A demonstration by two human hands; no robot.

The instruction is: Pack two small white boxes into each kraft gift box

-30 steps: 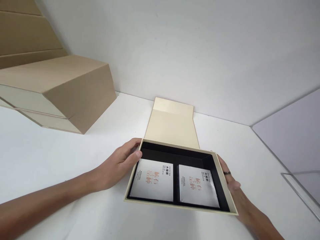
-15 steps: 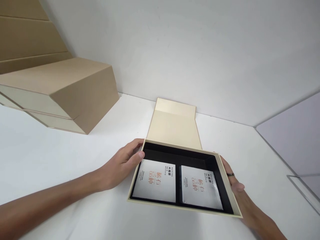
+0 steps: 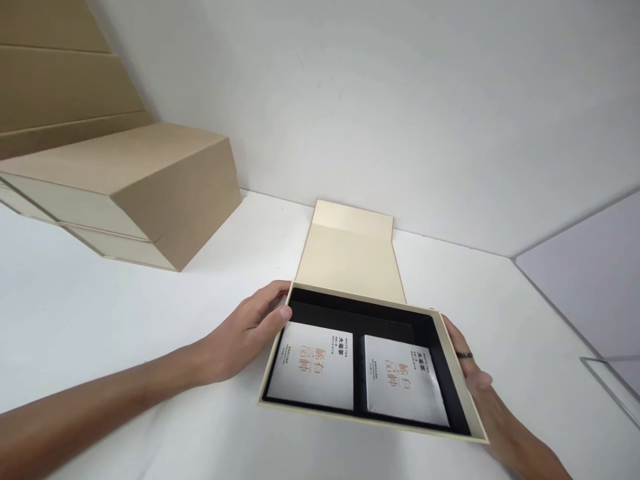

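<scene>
A cream gift box (image 3: 373,423) with a black inside is tilted toward me, its lid (image 3: 353,257) folded back flat on the table. Two silver tea packets lie side by side in it: a left packet (image 3: 313,387) and a right packet (image 3: 405,400), both printed with orange characters and "WHITE TEA". My left hand (image 3: 250,330) grips the box's left wall, thumb on the rim. On the opposite wall is my right hand (image 3: 473,380), wearing a dark ring; its fingers are partly hidden behind the box.
Tan boxes (image 3: 185,190) are stacked on the white table (image 3: 240,250) at the left, before brown cardboard (image 3: 65,87). A white wall (image 3: 350,100) rises behind the lid. A pale panel (image 3: 595,280) and a clear-edged object (image 3: 613,383) stand at the right.
The view has shifted slightly, so everything sits a little lower and further right. Both hands keep their hold on the gift box.
</scene>
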